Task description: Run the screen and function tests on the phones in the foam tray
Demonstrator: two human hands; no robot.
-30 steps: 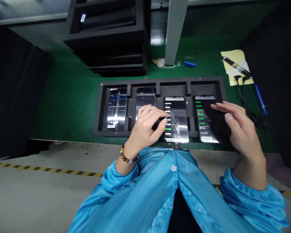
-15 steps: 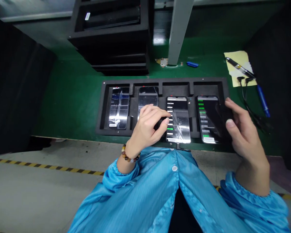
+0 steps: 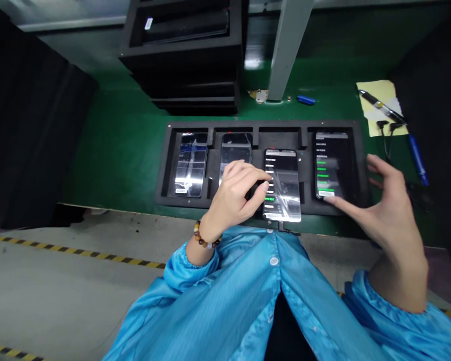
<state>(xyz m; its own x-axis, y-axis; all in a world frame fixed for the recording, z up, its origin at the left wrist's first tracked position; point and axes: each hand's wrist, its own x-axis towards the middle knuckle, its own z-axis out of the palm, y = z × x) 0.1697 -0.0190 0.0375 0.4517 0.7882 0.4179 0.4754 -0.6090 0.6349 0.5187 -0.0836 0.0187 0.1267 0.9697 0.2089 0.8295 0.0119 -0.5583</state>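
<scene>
- first phone (image 3: 191,164): far left compartment of black tray (image 3: 280,138), face up, screen dark with glare; small white label at lower end.
- second phone (image 3: 236,145): next compartment, dark; lower part hidden under left hand (image 3: 236,193).
- left hand: fingers bent, thumb tip and index tip a small gap apart at left edge of third phone (image 3: 283,183). index tip over the screen edge; contact with the glass cannot be told. no grip on the phone seen. outer fingers bunched, their tips hard to make out.
- third phone: screen lit, list in white with one green line; lies over the third compartment, lower end past the tray's near rim. print too small to read.
- cable plug (image 3: 281,226): at that phone's lower end; rest of its lead partly lost against the jacket (image 3: 244,281).
- fourth phone (image 3: 332,165): in far right compartment, lit, several green lines; right part of screen very dark.
- right hand (image 3: 393,210): open, thumb stretched out to the fourth phone's lower edge, at the white label; fingers bent and well apart from thumb, beside the tray's right rim. phone not enclosed; pressure of thumb cannot be told.
</scene>
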